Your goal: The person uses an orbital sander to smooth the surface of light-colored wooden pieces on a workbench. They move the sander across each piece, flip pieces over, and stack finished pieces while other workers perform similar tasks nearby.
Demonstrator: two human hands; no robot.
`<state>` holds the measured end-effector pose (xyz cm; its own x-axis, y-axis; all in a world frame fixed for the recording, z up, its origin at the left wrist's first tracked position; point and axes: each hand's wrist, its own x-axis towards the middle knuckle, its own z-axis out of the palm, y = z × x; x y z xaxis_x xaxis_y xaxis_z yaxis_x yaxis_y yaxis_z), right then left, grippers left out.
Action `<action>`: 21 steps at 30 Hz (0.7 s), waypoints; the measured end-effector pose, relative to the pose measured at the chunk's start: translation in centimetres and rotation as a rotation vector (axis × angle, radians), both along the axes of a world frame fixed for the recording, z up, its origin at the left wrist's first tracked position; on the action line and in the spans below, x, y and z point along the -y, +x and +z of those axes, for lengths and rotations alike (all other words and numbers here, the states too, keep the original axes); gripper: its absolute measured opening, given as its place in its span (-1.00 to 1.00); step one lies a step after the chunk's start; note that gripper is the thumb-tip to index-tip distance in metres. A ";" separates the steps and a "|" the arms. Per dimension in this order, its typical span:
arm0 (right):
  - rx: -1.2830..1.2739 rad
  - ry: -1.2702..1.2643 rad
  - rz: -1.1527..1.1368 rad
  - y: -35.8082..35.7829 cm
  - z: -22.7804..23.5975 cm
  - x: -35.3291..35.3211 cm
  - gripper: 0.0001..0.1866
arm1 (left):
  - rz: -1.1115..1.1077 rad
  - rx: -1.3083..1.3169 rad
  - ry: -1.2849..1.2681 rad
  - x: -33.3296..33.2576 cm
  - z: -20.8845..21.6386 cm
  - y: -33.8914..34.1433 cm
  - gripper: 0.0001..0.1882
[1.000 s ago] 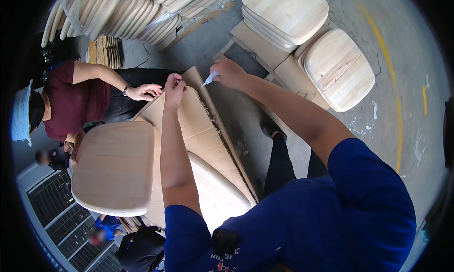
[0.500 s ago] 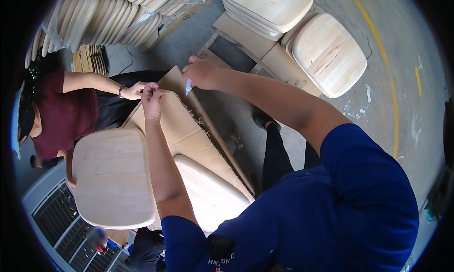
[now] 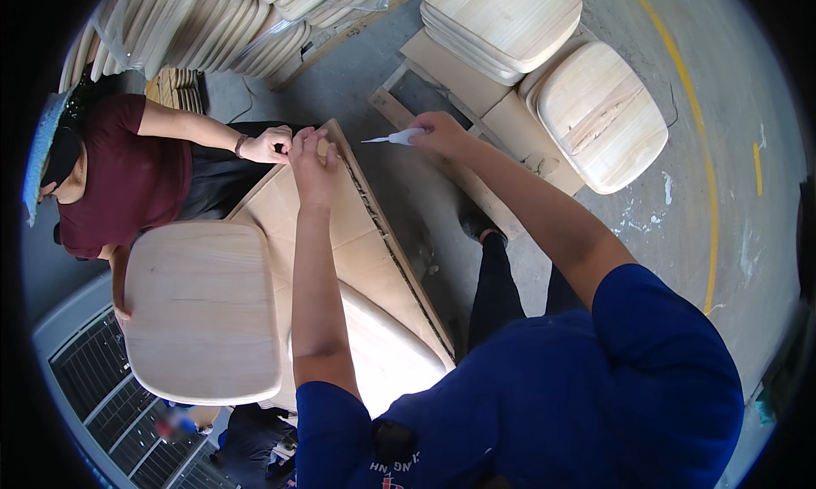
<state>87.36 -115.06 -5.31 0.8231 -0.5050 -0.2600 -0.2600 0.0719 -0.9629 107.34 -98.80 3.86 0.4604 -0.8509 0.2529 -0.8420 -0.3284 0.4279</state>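
My right hand [image 3: 438, 134] is closed around a small white bottle with a long thin nozzle [image 3: 398, 138]. The nozzle points left, past the table's edge. My left hand [image 3: 314, 168] is at the far corner of the cardboard-covered table [image 3: 340, 226], its fingers bent and drawn together. Whatever they hold, if anything, is too small to make out. Against those fingers is a co-worker's hand [image 3: 270, 145]. A rounded wooden seat panel [image 3: 200, 310] stands at the left under the co-worker's other hand [image 3: 121, 306]. Another pale panel [image 3: 382, 344] lies on the cardboard, partly behind my left forearm.
Stacked wooden panels [image 3: 501, 17] rest on a cardboard-topped pallet at the far right, beside a second stack [image 3: 603, 115]. Many wrapped panels [image 3: 187, 26] stand in rows at the far left. The co-worker [image 3: 127, 179] in a maroon shirt is across the table.
My right hand has moved right, away from the table corner, and the bottle's nozzle has swung from downward to leftward. My left hand stays beside the co-worker's hand. The view has shifted slightly.
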 end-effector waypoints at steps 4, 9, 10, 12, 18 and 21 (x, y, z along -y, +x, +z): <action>-0.012 0.389 -0.030 -4.3 0.2 -0.3 -0.73 | -0.136 0.051 0.064 1.9 1.9 -6.8 -0.70; 0.017 0.383 0.071 -6.5 1.0 0.2 -0.78 | -0.316 0.260 0.351 3.6 2.4 -10.0 -0.87; 0.023 0.381 0.085 -6.7 1.0 0.3 -0.77 | -0.360 0.266 0.321 3.7 2.4 -10.1 -0.89; 0.047 0.335 0.133 -7.3 1.1 0.6 -0.76 | -0.435 0.263 0.329 3.9 2.2 -10.3 -0.90; 0.062 0.129 0.188 -9.0 1.2 0.5 -0.75 | -0.372 -0.073 0.374 3.5 0.3 -11.7 -0.83; 0.102 -0.071 0.090 -9.6 1.3 0.0 -0.73 | -0.313 -0.264 0.374 3.9 -1.1 -11.7 -0.76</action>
